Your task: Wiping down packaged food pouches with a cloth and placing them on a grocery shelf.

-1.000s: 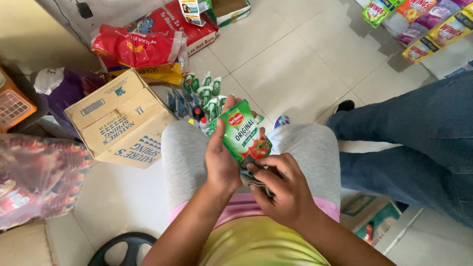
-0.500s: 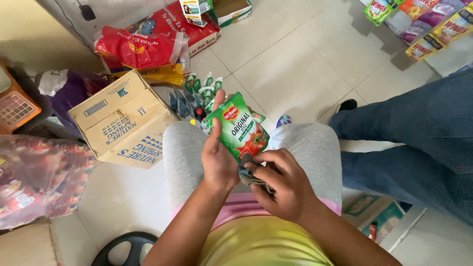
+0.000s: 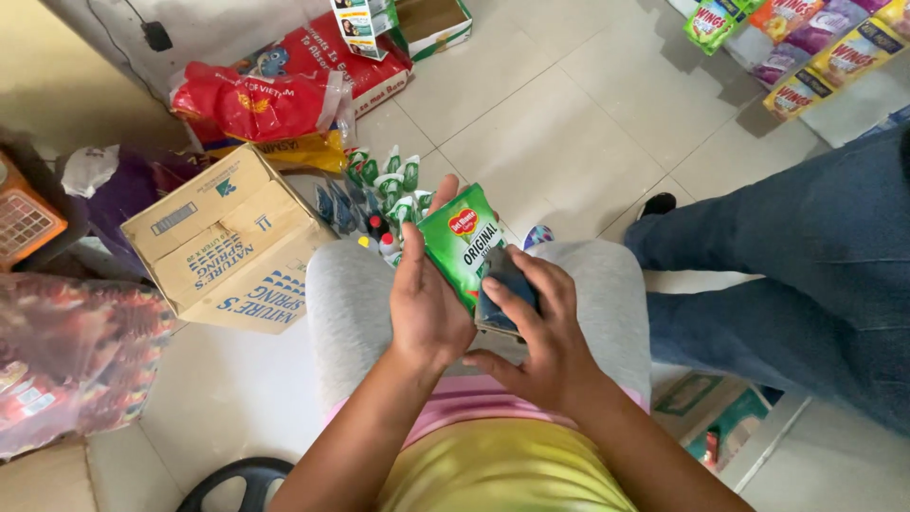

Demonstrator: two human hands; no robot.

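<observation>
Tiled floor (image 3: pixel 569 123) cluttered; left hand (image 3: pixel 427 303) grips green pouch (image 3: pixel 464 242), right hand (image 3: pixel 536 327) fingers clasp dark packet (image 3: pixel 502 289); crowded hold, either may slip.

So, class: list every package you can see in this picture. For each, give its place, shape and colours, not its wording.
Green pouch: flat, red emblem, held in the left hand over the lap.
Dark packet: small, bluish, under the right hand.
Cardboard box: brown, blue print, on the floor at left.
Red bag: crumpled plastic, behind the box.
Sachet strips: yellow, purple, green, top right.
Green-white sachets: floor, beyond the knees.
</observation>
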